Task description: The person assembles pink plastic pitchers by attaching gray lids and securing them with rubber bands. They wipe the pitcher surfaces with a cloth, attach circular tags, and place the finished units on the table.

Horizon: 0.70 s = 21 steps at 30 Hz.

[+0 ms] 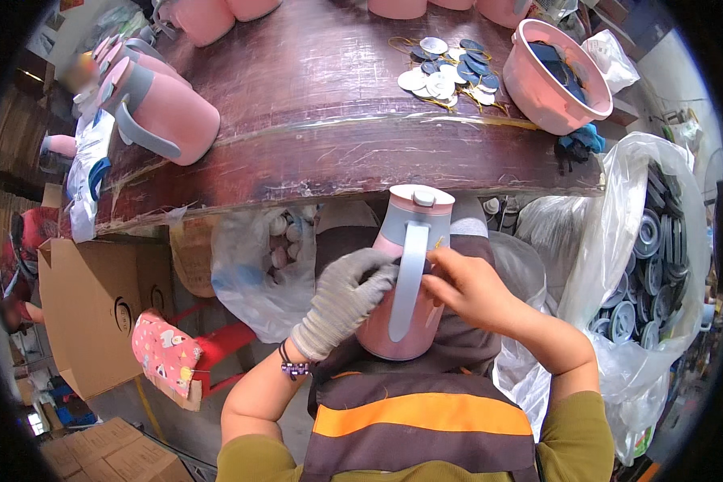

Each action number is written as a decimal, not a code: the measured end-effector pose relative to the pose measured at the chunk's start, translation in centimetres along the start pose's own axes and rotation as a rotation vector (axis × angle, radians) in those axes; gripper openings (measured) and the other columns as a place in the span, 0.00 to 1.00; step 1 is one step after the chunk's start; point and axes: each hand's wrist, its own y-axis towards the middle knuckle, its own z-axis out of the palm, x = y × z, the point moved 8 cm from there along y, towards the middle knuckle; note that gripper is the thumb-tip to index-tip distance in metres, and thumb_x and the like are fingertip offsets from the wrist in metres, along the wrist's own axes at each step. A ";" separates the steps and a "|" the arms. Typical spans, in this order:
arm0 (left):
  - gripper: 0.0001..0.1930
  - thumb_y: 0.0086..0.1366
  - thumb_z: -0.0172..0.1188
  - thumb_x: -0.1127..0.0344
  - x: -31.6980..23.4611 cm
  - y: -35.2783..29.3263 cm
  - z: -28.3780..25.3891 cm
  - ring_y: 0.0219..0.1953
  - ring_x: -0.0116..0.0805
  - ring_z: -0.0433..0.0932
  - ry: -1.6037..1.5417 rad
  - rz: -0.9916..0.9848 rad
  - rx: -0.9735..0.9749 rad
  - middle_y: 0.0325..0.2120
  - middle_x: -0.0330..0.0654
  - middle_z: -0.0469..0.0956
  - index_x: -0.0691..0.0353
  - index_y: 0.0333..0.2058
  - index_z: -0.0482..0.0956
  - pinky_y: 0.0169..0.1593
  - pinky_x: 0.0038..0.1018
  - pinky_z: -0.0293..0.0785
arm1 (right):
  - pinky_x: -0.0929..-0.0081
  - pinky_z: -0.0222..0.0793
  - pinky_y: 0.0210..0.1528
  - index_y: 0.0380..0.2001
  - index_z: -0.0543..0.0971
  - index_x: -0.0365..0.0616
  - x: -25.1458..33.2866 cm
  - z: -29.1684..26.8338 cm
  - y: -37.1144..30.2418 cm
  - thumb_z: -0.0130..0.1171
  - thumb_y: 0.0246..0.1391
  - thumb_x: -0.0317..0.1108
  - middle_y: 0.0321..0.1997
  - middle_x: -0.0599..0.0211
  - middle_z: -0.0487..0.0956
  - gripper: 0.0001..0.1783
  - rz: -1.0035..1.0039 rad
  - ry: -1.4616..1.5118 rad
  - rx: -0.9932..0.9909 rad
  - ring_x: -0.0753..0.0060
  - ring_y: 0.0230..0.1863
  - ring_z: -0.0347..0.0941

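Note:
A pink vacuum jug (377,321) with a grey collar and handle stands upright in my lap, its lid level with the table edge. My left hand (349,293), in a grey knit glove, is closed at the left side of the handle (408,285). Its fingertips are partly hidden there, next to a small dark bit I cannot make out. On the other side of the handle, my bare right hand (470,289) pinches with thumb and forefinger. A thin gold cord (439,242) shows at those fingertips.
Round white and dark tags (446,72) with gold cords lie on the table (297,136), beside a pink tub (522,80). More pink jugs (177,112) stand at the left. A bag of grey lids (651,265) is at right; a cardboard box (88,313) and red stool (169,353) at left.

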 end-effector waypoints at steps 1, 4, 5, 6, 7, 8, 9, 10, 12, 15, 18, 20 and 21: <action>0.09 0.64 0.59 0.65 -0.1 -0.3 -0.9 0.29 0.20 0.71 0.023 0.031 -0.131 0.27 0.31 0.75 0.65 0.39 0.78 0.32 0.21 0.69 | 0.69 0.71 0.30 0.42 0.73 0.39 -0.9 -0.1 -0.5 0.55 0.59 0.35 0.28 0.59 0.78 0.12 0.097 0.165 0.010 0.65 0.28 0.77; 0.07 0.64 0.60 0.65 1.9 -1.8 -2.8 0.21 0.17 0.68 -0.500 -0.258 -0.394 0.21 0.28 0.72 0.64 0.35 0.78 0.25 0.19 0.65 | 0.83 0.69 0.29 0.38 0.76 0.38 -3.5 0.5 -2.7 0.56 0.60 0.35 0.29 0.69 0.78 0.11 0.404 0.720 0.243 0.81 0.25 0.73; 0.07 0.65 0.59 0.66 2.5 -2.2 -2.9 0.22 0.17 0.68 -0.483 -0.277 -0.424 0.22 0.27 0.72 0.65 0.36 0.78 0.26 0.18 0.66 | 0.83 0.69 0.29 0.42 0.76 0.37 -3.0 0.5 -3.4 0.55 0.61 0.34 0.31 0.67 0.79 0.11 0.379 0.850 0.366 0.81 0.25 0.72; 0.07 0.65 0.58 0.67 1.7 -2.4 -2.8 0.23 0.17 0.69 -0.406 -0.191 -0.440 0.22 0.28 0.72 0.64 0.37 0.78 0.27 0.18 0.66 | 0.83 0.69 0.29 0.45 0.76 0.36 -2.1 0.6 -4.0 0.54 0.61 0.32 0.32 0.65 0.80 0.13 0.351 0.979 0.490 0.81 0.24 0.72; 0.07 0.65 0.58 0.68 0.7 -2.6 -2.6 0.24 0.17 0.69 -0.329 -0.105 -0.456 0.23 0.29 0.72 0.64 0.38 0.78 0.28 0.18 0.67 | 0.83 0.69 0.29 0.48 0.75 0.36 -1.5 0.0 -3.6 0.53 0.61 0.31 0.33 0.64 0.80 0.14 0.270 1.049 0.404 0.81 0.24 0.72; 0.07 0.65 0.58 0.68 -0.3 -2.7 -2.3 0.24 0.18 0.69 -0.251 -0.014 -0.462 0.23 0.29 0.73 0.64 0.39 0.78 0.28 0.18 0.67 | 0.84 0.69 0.29 0.51 0.74 0.36 -0.6 -0.4 -3.2 0.53 0.61 0.30 0.33 0.63 0.80 0.16 0.186 1.118 0.306 0.81 0.24 0.72; 0.07 0.63 0.58 0.72 -2.1 -2.7 -2.3 0.27 0.23 0.73 -0.104 0.158 -0.414 0.26 0.35 0.75 0.63 0.40 0.78 0.31 0.22 0.70 | 0.84 0.69 0.29 0.53 0.73 0.36 0.4 -0.9 -2.8 0.52 0.61 0.28 0.34 0.62 0.81 0.18 0.102 1.181 0.211 0.81 0.24 0.72; 0.10 0.57 0.60 0.75 -4.9 -2.8 -2.2 0.29 0.34 0.77 0.156 0.417 -0.369 0.28 0.40 0.76 0.61 0.39 0.78 0.33 0.27 0.72 | 0.83 0.70 0.28 0.58 0.71 0.41 0.9 -1.6 -2.1 0.52 0.61 0.27 0.33 0.65 0.81 0.21 0.081 1.036 0.129 0.80 0.23 0.72; 0.14 0.53 0.62 0.75 -6.9 -2.8 -1.1 0.29 0.43 0.77 0.354 0.645 -0.292 0.28 0.42 0.77 0.60 0.40 0.78 0.33 0.33 0.73 | 0.81 0.69 0.28 0.59 0.71 0.47 2.6 -1.9 -1.1 0.57 0.57 0.26 0.32 0.68 0.81 0.25 -0.029 0.469 -0.028 0.81 0.24 0.73; 0.14 0.52 0.64 0.74 -7.7 -2.3 -1.1 0.29 0.44 0.77 0.347 0.642 -0.247 0.28 0.42 0.78 0.59 0.40 0.78 0.32 0.34 0.73 | 0.74 0.72 0.30 0.57 0.72 0.49 5.6 -1.9 -1.1 0.64 0.50 0.28 0.31 0.63 0.81 0.29 -0.425 -0.105 -0.199 0.67 0.28 0.79; 0.13 0.53 0.64 0.74 -7.1 -2.0 -1.5 0.27 0.44 0.76 0.232 0.491 -0.285 0.26 0.43 0.77 0.59 0.39 0.78 0.31 0.34 0.72 | 0.72 0.74 0.32 0.57 0.72 0.50 5.7 -2.0 -0.8 0.61 0.50 0.27 0.31 0.61 0.81 0.28 -0.371 0.024 -0.047 0.62 0.30 0.80; 0.12 0.53 0.64 0.74 -5.7 -1.9 -1.9 0.27 0.45 0.76 0.097 0.314 -0.312 0.26 0.43 0.76 0.59 0.38 0.78 0.30 0.34 0.72 | 0.71 0.74 0.33 0.58 0.71 0.50 6.2 -2.1 -1.0 0.59 0.49 0.25 0.32 0.61 0.81 0.30 -0.327 0.092 0.057 0.61 0.30 0.80; 0.11 0.54 0.64 0.74 -6.9 -1.7 -1.9 0.26 0.43 0.75 0.196 0.398 -0.273 0.25 0.43 0.76 0.60 0.37 0.78 0.30 0.33 0.71 | 0.70 0.74 0.33 0.58 0.71 0.50 6.6 -2.3 -1.1 0.57 0.48 0.23 0.32 0.61 0.81 0.31 -0.339 0.047 0.080 0.60 0.30 0.79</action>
